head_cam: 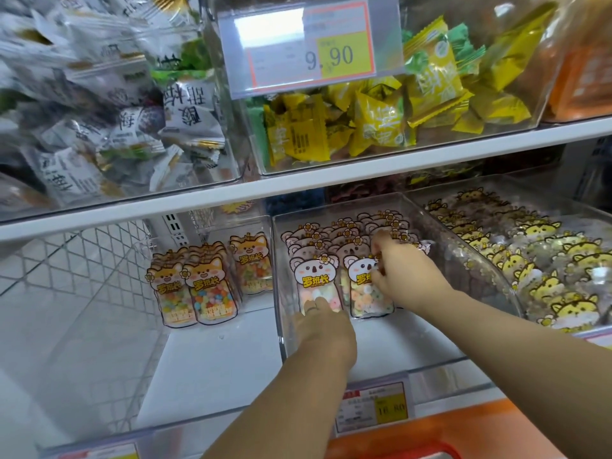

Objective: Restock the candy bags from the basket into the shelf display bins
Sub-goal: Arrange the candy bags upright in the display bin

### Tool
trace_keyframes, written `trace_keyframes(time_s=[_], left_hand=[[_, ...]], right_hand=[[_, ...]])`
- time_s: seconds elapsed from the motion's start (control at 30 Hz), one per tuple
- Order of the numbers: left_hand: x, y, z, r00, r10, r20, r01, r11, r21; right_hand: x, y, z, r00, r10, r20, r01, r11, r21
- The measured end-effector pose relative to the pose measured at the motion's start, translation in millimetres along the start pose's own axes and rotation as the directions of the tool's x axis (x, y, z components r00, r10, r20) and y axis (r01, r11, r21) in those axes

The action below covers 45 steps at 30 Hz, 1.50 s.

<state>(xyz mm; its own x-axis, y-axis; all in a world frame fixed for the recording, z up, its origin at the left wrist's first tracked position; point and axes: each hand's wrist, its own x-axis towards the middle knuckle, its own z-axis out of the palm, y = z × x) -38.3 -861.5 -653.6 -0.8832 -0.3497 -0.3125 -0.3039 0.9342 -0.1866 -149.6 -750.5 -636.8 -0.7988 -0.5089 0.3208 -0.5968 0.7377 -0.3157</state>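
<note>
Both hands are in the middle bin (397,346) on the lower shelf, apart from each other. The left hand (326,329) has flat fingers touching the bottom of the front-left koala bag (314,276). The right hand (405,271) sits on top of the front-right koala bag (359,286). Its fingers are curled and blurred, so I can't tell if it pinches or only presses. The koala bags stand upright in rows at the back of the bin, and the front of the bin floor is bare. An orange basket (414,435) sits at the bottom edge, its contents not visible.

Risks (judgement):
- The front bags stand with nothing in front of them, so a nudge from either hand could tip them forward or fan the rows out
- Pushing too hard could crumple the soft pouches behind
- A koala bag could end up with the fox bags (205,286) in the left bin or the yellow tiger bags (543,289) on the right, since the designs look alike

Writing:
- Koala and fox bags both read 罗班长 in yellow
- The upper price tag (311,44) reads 9.90
- The lower price tag (374,409) looks like 16.80, blurry
- The white packs (185,97) and yellow packs (381,124) above carry Chinese print, rotated and not reliably legible
</note>
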Motion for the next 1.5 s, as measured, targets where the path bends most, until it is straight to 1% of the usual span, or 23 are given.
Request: trace_keyframes(time_s=[0.17,0.27,0.37,0.57,0.77,0.87,0.93,1.0,1.1,1.23,1.3,1.4,1.43,1.5], left_hand=[[0,1,-3,1.0,-0.001,0.029,0.001,1.0,-0.003],[-1,2,-3,0.999,0.001,0.036,0.0,1.0,-0.023],[-1,2,-2,1.0,-0.002,0.021,0.003,0.997,-0.072],[-1,2,-2,1.0,-0.016,-0.015,0.014,0.993,-0.12],[-1,4,-2,0.995,0.001,-0.1,-0.024,0.972,-0.233],[0,5,-3,0.996,0.011,-0.089,-0.03,0.975,-0.218],[1,5,-3,0.995,0.016,-0.099,-0.036,0.979,-0.199],[0,5,-4,0.992,0.027,-0.124,-0.05,0.982,-0.183],[0,3,-5,0.986,0.049,-0.159,-0.077,0.982,-0.175],[1,2,-5,0.983,0.105,-0.153,-0.126,0.983,-0.132],[1,2,-5,0.981,0.116,-0.154,-0.134,0.985,-0.112],[2,3,-4,0.978,0.123,-0.167,-0.141,0.985,-0.1],[2,3,-4,0.978,0.125,-0.169,-0.142,0.986,-0.092],[2,3,-3,0.978,0.13,-0.161,-0.143,0.987,-0.071]], right_hand=[[5,-12,2,0.992,0.089,-0.084,-0.091,0.996,-0.02],[5,-12,3,0.991,0.104,-0.085,-0.11,0.991,-0.07],[3,-6,1,0.996,0.074,-0.043,-0.078,0.991,-0.105],[4,-11,0,0.998,-0.051,0.027,0.053,0.996,-0.07],[0,-14,6,0.995,-0.045,0.093,0.046,0.999,-0.01],[-11,-1,3,0.995,-0.036,0.09,0.033,0.999,0.035],[-17,12,-2,0.993,0.01,0.115,-0.007,1.0,-0.026],[-22,20,-6,0.978,0.067,0.196,-0.047,0.993,-0.107],[-22,22,-4,0.964,0.116,0.239,-0.08,0.985,-0.155],[-16,14,0,0.961,0.14,0.238,-0.089,0.973,-0.215],[-14,12,-3,0.967,0.141,0.214,-0.082,0.961,-0.263],[-10,10,-9,0.987,0.05,0.154,0.02,0.906,-0.422],[-8,11,-10,0.989,0.041,0.143,0.027,0.897,-0.442],[-6,11,-14,0.982,0.068,0.178,0.019,0.894,-0.448]])
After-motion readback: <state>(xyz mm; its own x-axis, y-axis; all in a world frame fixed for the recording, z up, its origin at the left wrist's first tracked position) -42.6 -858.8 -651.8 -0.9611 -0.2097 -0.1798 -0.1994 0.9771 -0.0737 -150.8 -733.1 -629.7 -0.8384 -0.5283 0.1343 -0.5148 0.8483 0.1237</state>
